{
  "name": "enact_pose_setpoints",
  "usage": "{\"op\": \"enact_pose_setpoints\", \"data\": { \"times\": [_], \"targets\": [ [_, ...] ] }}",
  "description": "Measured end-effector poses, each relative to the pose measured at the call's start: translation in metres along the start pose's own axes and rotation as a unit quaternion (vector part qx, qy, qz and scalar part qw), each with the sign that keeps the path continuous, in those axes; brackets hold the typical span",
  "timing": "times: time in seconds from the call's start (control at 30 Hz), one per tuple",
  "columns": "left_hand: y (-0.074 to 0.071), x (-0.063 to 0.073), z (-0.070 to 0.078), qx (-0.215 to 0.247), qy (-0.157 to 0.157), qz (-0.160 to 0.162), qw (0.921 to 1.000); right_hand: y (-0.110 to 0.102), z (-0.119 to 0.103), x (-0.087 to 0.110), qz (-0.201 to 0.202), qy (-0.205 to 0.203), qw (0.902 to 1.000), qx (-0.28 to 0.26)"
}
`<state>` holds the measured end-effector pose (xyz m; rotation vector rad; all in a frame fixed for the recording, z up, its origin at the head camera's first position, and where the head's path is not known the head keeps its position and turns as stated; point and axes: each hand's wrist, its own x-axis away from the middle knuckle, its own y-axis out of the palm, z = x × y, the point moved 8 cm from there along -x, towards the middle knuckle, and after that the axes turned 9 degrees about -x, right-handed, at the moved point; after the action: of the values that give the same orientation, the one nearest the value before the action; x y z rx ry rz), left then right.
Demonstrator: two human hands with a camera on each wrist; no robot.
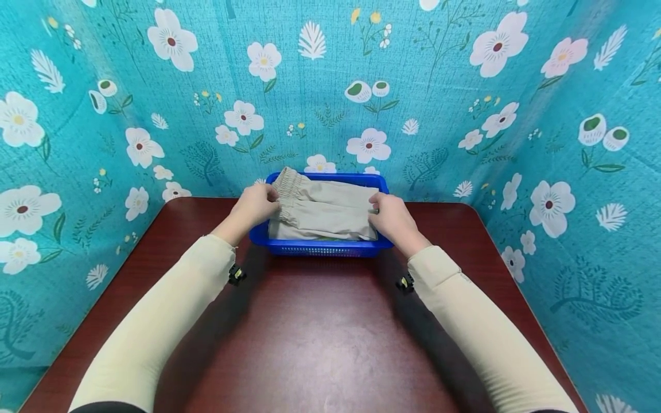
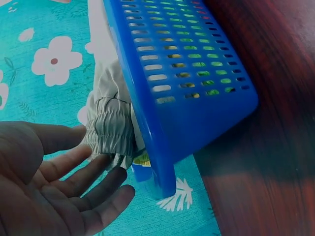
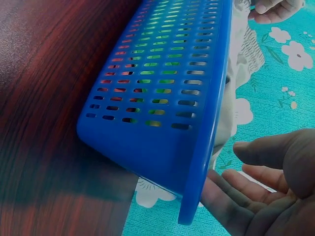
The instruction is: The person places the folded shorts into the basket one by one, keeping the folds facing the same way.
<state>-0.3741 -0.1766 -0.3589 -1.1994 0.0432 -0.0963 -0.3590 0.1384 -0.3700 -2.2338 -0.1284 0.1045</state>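
Note:
Folded beige pants (image 1: 330, 213) with a gathered elastic waistband lie on top in a blue plastic basket (image 1: 322, 249). My left hand (image 1: 256, 205) is at the waistband end. In the left wrist view, its thumb and fingertips reach the gathered waistband (image 2: 112, 129), fingers spread and loosely bent. My right hand (image 1: 393, 217) is at the opposite end, by the flat edge of the cloth. Seen in the right wrist view, the right thumb (image 3: 256, 151) stands apart from the fingers, which lie beside the basket rim (image 3: 209, 128).
Green, yellow and red items show through the basket's slots (image 2: 206, 73) beneath the pants. The basket stands at the back of a dark red wooden table (image 1: 320, 321). Behind it and at both sides hangs a teal flowered cloth (image 1: 330, 115).

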Motion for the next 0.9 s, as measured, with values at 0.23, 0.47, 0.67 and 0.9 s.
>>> {"op": "enact_pose_setpoints", "data": {
  "times": [0.23, 0.47, 0.67, 0.9],
  "targets": [
    [0.001, 0.009, -0.001, -0.025, 0.030, -0.007, 0.9992, -0.002, 0.000, 0.009, 0.007, -0.021, 0.9997, -0.010],
    [0.003, 0.021, 0.000, -0.037, 0.053, -0.008, 0.9979, -0.006, 0.001, 0.017, 0.025, -0.060, 0.9974, -0.031],
    [0.000, 0.030, 0.002, -0.039, 0.086, 0.009, 0.9955, -0.007, 0.005, 0.022, 0.039, -0.073, 0.9958, -0.040],
    [-0.009, 0.040, -0.003, -0.023, 0.090, 0.029, 0.9953, -0.013, 0.004, 0.034, 0.052, -0.083, 0.9941, -0.046]
  ]
}}
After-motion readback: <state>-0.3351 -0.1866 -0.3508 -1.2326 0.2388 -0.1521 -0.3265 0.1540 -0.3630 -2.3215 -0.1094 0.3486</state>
